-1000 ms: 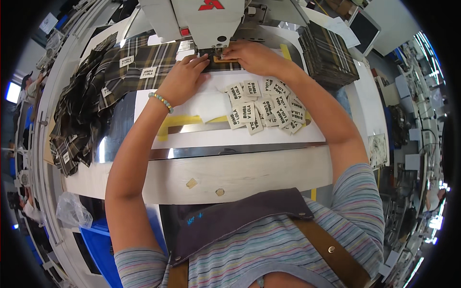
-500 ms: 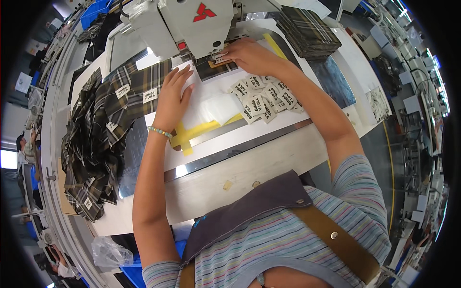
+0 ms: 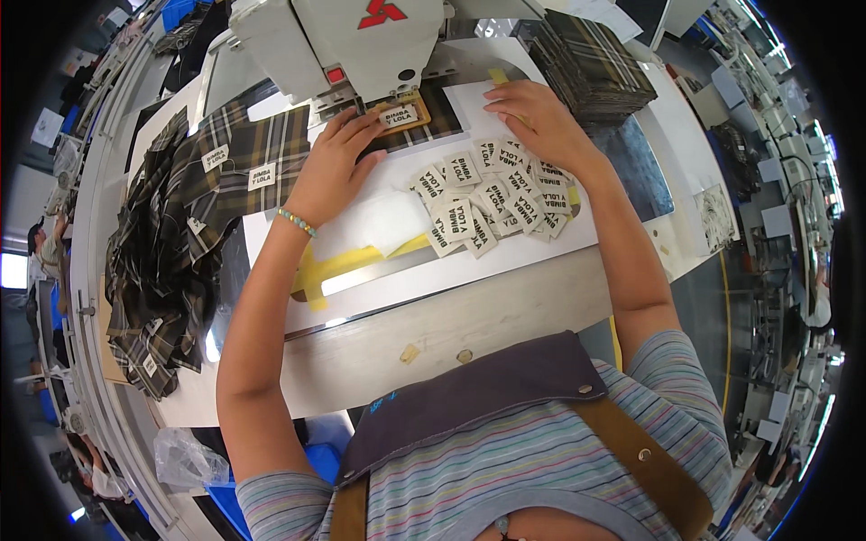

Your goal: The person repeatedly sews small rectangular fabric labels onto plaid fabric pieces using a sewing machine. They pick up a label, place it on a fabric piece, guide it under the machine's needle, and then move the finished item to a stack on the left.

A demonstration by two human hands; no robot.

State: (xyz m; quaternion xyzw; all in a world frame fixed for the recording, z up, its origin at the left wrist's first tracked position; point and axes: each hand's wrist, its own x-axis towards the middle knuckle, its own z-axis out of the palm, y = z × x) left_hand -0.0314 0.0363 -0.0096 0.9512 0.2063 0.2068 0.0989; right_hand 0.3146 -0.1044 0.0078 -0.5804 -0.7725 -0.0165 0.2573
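Your left hand (image 3: 329,171) lies flat with its fingers spread on the dark brown-and-cream plaid fabric piece (image 3: 271,153), fingertips right at the small cream woven label (image 3: 398,115) framed by the tan clamp under the white sewing machine head (image 3: 361,41); this grip pinches nothing, it only presses down. Your right hand (image 3: 532,122) rests with loose, open fingers on the upper edge of the scattered pile of cream woven labels (image 3: 492,194), touching them without closing on any. That pile holds too many overlapping labels to count exactly, well over a dozen. Two more labels are already stitched on the plaid pieces left of your hand. One stack of folded plaid pieces (image 3: 591,54) sits at the far right, just beyond your right hand, and one heap of finished plaid pieces (image 3: 158,261) hangs over the left edge of the white table (image 3: 505,298). Between the label pile and the near table edge lies bare room, crossed by one yellow tape strip (image 3: 347,266).
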